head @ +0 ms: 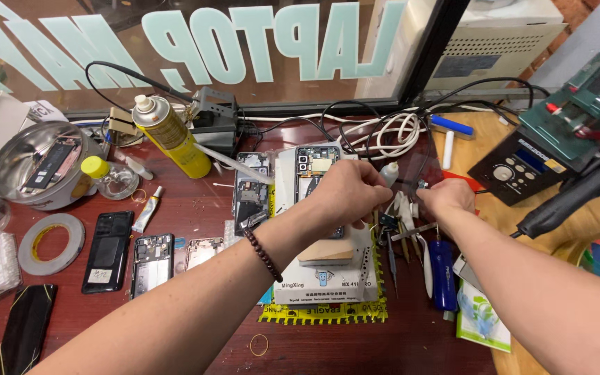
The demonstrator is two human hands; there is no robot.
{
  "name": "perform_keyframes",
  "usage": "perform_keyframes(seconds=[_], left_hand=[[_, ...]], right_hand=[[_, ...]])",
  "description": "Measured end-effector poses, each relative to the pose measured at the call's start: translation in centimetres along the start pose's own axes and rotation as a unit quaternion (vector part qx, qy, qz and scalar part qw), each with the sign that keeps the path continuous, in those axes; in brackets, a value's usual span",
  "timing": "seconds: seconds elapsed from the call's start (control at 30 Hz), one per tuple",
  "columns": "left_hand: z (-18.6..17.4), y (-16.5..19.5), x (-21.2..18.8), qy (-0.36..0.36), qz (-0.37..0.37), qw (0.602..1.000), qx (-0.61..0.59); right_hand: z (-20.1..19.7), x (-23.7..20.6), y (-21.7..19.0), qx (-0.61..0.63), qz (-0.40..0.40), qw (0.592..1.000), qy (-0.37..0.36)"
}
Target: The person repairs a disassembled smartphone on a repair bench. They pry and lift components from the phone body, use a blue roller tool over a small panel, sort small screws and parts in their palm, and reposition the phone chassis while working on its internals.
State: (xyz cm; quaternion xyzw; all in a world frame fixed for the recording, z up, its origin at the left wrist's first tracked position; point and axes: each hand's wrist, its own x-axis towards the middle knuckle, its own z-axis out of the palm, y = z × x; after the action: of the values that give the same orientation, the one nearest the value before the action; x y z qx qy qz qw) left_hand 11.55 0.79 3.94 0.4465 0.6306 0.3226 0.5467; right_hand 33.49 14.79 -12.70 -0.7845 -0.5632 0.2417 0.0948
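bench: dark red top (196,333), crowded with phone parts; wooden board (494,208) along its right edge
room: glass pane (258,62) with large pale lettering runs along the far edge; beige unit (494,42) past the far right corner
metal bowl: (32,163) near far left corner, a dark flat phone part inside
yellow spray can: (168,135) tilted, near the far edge, left of centre
tape roll: (51,243) flat near the left edge, black phone (107,251) just beside it
white box: (324,285) mid-bench, open phone (314,173) lying on its far end
small white bottle: (389,172) mid-bench toward the right, between both hands, just above the box's right edge
left hand: (345,191) fingers curled closed, pinching the bottle from the left
right hand: (446,198) fingers bunched closed just right of the bottle; what it grips, cannot tell
tools: tweezers and a blue handle (443,274) under the right hand
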Motion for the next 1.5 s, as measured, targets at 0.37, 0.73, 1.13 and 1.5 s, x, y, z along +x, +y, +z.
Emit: perform_keyframes(seconds=[0.37, 0.73, 1.13, 1.5], left_hand=[[-1.3, 0.7, 0.4, 0.029, -0.024, 0.999, -0.022], [-4.0, -1.0, -0.5, 0.062, -0.029, 0.996, -0.055], [-7.0, -4.0, -4.6, -0.001, -0.031, 0.979, -0.203], [-8.1, -8.5, -7.0, 0.047, 0.012, 0.998, 0.044]], right_hand=[[0.0, -0.2, -0.7, -0.025, -0.006, 0.999, -0.024], [-5.4, -6.5, -2.8, 0.174, -0.314, 0.933, 0.026], [-8.5, -23.4, -10.4, 0.189, -0.359, 0.913, -0.036], [-6.5, -26.6, -8.6, 0.000, -0.460, 0.888, -0.014]])
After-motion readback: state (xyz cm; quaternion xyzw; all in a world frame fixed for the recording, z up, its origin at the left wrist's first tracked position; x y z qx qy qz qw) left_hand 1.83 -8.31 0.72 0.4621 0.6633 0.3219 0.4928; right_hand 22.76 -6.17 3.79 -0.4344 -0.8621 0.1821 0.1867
